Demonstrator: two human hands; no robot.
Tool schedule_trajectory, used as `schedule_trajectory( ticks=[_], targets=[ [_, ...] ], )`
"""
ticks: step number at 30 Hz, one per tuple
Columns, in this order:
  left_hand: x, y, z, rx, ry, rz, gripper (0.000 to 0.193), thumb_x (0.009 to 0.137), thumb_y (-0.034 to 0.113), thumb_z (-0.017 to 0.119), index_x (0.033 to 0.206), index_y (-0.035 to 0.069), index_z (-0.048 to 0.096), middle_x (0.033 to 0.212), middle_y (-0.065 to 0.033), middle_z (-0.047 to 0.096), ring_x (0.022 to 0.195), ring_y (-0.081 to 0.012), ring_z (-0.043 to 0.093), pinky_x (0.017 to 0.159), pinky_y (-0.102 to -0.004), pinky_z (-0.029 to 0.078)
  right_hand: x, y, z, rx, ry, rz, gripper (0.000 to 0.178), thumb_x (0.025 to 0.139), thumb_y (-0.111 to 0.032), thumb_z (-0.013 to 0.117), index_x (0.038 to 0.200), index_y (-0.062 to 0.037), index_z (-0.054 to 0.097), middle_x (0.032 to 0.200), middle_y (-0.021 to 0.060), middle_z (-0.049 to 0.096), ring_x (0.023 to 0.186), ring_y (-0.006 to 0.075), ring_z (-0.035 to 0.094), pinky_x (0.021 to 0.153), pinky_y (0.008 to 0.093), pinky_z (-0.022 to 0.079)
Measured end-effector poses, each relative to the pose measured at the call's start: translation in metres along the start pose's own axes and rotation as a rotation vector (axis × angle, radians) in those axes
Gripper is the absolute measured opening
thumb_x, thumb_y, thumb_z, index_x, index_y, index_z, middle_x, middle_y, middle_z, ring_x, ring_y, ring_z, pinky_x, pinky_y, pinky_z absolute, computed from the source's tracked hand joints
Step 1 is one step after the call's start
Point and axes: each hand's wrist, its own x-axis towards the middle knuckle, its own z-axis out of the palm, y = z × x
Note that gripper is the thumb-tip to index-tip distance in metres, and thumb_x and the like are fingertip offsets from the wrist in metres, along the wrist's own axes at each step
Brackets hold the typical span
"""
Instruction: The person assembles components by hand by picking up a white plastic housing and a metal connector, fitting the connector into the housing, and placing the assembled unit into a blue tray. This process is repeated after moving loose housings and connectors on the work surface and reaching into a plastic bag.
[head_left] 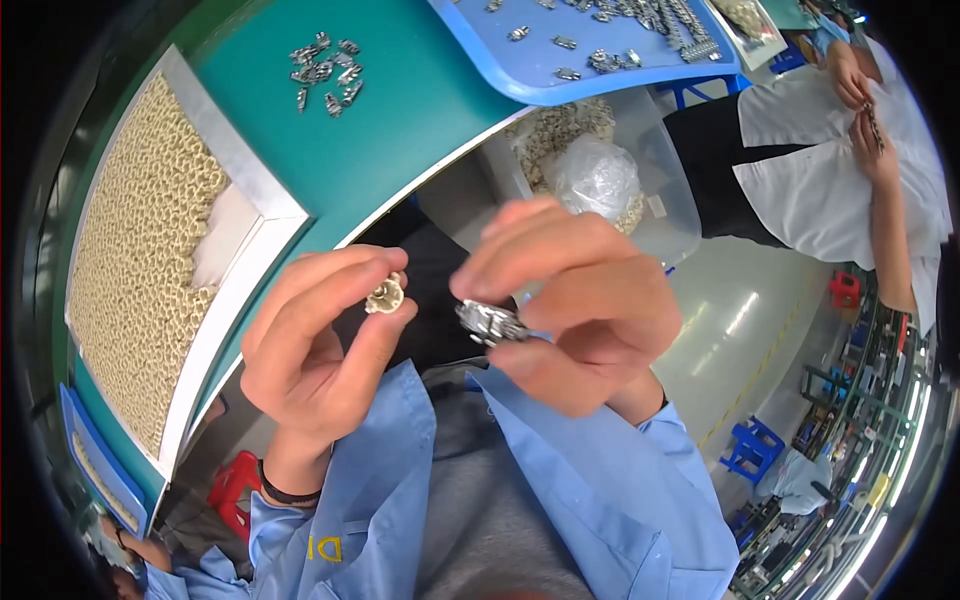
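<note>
slippage seems the chief risk: a small cream cup-shaped part [385, 295] is pinched between thumb and finger of the left hand [315, 350], and if that light hold were loosened, it could be dropped toward the lap or the grey floor [735, 330]. near it but apart, a silvery metal piece [492, 323] is pinched by thumb and fingers of the right hand [595, 305]; whether one piece or several are held cannot be told. if the two were knocked together, the cream rim might be chipped. on the green tabletop [420, 110] a loose pile of metal parts [325, 75] is laid, which could be scattered by a careless reach. at left, a pale-framed tray [240, 155] is mostly covered with cream pieces [140, 230]; ahead, metal pieces [685, 25] are held in a blue tray [530, 92]. beyond a clear bin [662, 225], a red stool [845, 290] and a blue stool [755, 448] are seen, and something thin is handled by a co-worker [825, 185].
</note>
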Motion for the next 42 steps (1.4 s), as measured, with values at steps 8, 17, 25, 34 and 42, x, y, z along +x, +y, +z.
schedule_trajectory(
  ticks=[8, 17, 25, 34, 42],
  targets=[
    [0.0, 0.001, 0.002, 0.154, 0.021, 0.091, 0.031, 0.078, -0.011, 0.078, 0.106, -0.007, 0.067, 0.107, -0.0243, 0.071, 0.091, -0.0281, 0.072, 0.072, -0.0335, 0.058, 0.011, 0.008, 0.021, -0.207, 0.066, -0.017, 0.022, 0.069, -0.005, 0.085, 0.082, -0.0048, 0.068, 0.086, 0.0078, 0.069, 0.075, 0.0238, 0.067, 0.081, 0.0384, 0.048],
    [0.004, -0.001, 0.002, 0.31, -0.01, 0.18, 0.031, 0.075, -0.01, 0.08, 0.103, -0.007, 0.067, 0.103, -0.0224, 0.072, 0.086, -0.0293, 0.073, 0.07, -0.0347, 0.058, 0.006, 0.009, 0.025, -0.338, 0.069, 0.027, 0.017, 0.072, -0.009, 0.083, 0.081, -0.0073, 0.069, 0.083, 0.0037, 0.069, 0.072, 0.0202, 0.067, 0.091, 0.0428, 0.046],
    [0.008, -0.001, 0.006, 0.347, -0.019, 0.221, 0.029, 0.075, -0.009, 0.08, 0.101, -0.006, 0.068, 0.101, -0.0218, 0.072, 0.084, -0.0313, 0.073, 0.071, -0.0365, 0.059, 0.008, 0.006, 0.025, -0.542, 0.031, -0.008, 0.016, 0.075, -0.009, 0.081, 0.085, -0.0086, 0.07, 0.083, 0.0024, 0.069, 0.072, 0.0189, 0.068, 0.095, 0.0453, 0.047],
    [0.02, -0.003, 0.007, 0.33, -0.101, 0.102, 0.029, 0.085, -0.007, 0.073, 0.113, -0.009, 0.066, 0.106, -0.0243, 0.071, 0.091, -0.0301, 0.071, 0.081, -0.0367, 0.057, 0.014, 0.007, 0.015, -0.608, -0.011, 0.096, 0.014, 0.08, -0.008, 0.078, 0.092, -0.0061, 0.073, 0.087, 0.0052, 0.073, 0.077, 0.0204, 0.071, 0.093, 0.0441, 0.05],
    [0.066, -0.005, -0.015, 0.425, -0.107, 0.071, 0.029, 0.082, -0.012, 0.075, 0.11, -0.004, 0.07, 0.099, -0.0206, 0.074, 0.085, -0.0307, 0.073, 0.073, -0.035, 0.058, 0.061, 0.055, -0.104, -0.65, 0.143, 0.419, 0.016, 0.09, -0.007, 0.069, 0.104, 0.0012, 0.073, 0.089, 0.0143, 0.073, 0.082, 0.0283, 0.072, 0.081, 0.0375, 0.056]
  ],
)
